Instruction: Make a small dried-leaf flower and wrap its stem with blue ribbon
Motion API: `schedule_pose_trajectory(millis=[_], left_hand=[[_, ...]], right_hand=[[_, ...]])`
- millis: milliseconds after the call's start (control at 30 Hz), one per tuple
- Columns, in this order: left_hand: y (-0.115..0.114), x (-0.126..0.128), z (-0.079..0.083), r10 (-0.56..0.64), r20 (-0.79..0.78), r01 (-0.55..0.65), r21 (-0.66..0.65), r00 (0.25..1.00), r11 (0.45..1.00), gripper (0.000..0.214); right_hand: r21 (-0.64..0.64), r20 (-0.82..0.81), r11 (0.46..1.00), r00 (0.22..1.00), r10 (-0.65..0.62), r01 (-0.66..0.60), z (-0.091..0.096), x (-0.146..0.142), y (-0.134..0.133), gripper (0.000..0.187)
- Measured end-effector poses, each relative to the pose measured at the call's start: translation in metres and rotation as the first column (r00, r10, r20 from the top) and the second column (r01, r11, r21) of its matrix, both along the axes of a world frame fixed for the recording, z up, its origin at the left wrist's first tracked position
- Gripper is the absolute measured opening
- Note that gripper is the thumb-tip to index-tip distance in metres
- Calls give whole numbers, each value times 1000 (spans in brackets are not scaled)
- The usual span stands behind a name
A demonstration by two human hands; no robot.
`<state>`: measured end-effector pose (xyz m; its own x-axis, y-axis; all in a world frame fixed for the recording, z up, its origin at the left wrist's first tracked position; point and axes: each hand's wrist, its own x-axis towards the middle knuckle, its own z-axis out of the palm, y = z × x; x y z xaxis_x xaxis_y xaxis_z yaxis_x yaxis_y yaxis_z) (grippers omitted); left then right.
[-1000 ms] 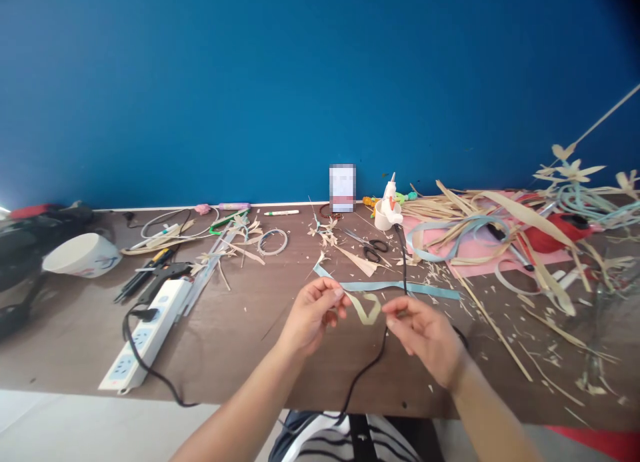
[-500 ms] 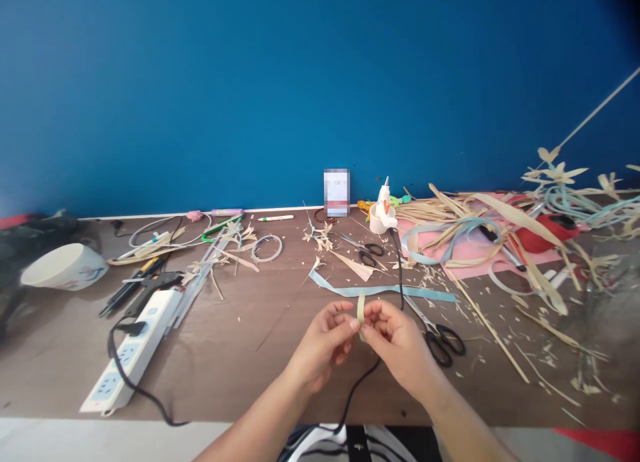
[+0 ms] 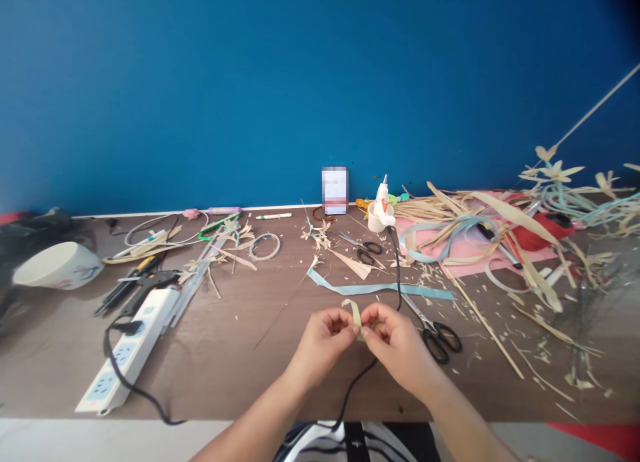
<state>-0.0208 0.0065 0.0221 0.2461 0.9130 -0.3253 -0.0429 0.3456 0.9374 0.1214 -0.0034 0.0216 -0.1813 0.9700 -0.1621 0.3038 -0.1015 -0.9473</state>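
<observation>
Between my fingertips is a short pale yellow-green strip (image 3: 355, 312), its upper end bent over to the left in a loop. My left hand (image 3: 327, 342) pinches it from the left, and my right hand (image 3: 393, 342) pinches it from the right, thumbs almost touching. The strip's lower end is mostly hidden by the fingers. Just beyond the hands a light blue ribbon (image 3: 360, 289) lies across the table. Black-handled scissors (image 3: 436, 339) rest beside my right hand, blades pointing away. A black cord (image 3: 356, 385) runs beneath my hands.
A white glue gun (image 3: 383, 205) stands nose-up in a small cup. Left are a power strip (image 3: 123, 355), a black glue gun (image 3: 150, 289) and a white bowl (image 3: 59, 265). Dried leaf strips (image 3: 450, 215) and scraps cover the right side. A phone (image 3: 335, 191) leans against the blue wall.
The strip's upper end, upright before, is now curled over to the left. My left fingers have closed in tighter around it, and the view has shifted slightly.
</observation>
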Motion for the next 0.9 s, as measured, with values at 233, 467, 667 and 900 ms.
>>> schedule_pose_trajectory(millis=[233,467,667,900], left_hand=[[0,-2,-4,-13,-97,23,103,995,994,14],[-2,-2,-2,17,-209,21,176,978,984,12],[-3,-1,-1,26,-266,29,203,964,979,9],[-2,0,-1,52,-270,6,208,962,978,10]], right_hand=[[61,121,997,992,-46,39,-2,0,-1,6],[94,147,993,985,-90,77,-1,-3,-3,7],[92,152,993,985,-81,67,2,-5,-3,8],[144,136,988,988,-70,50,0,-3,-5,6]])
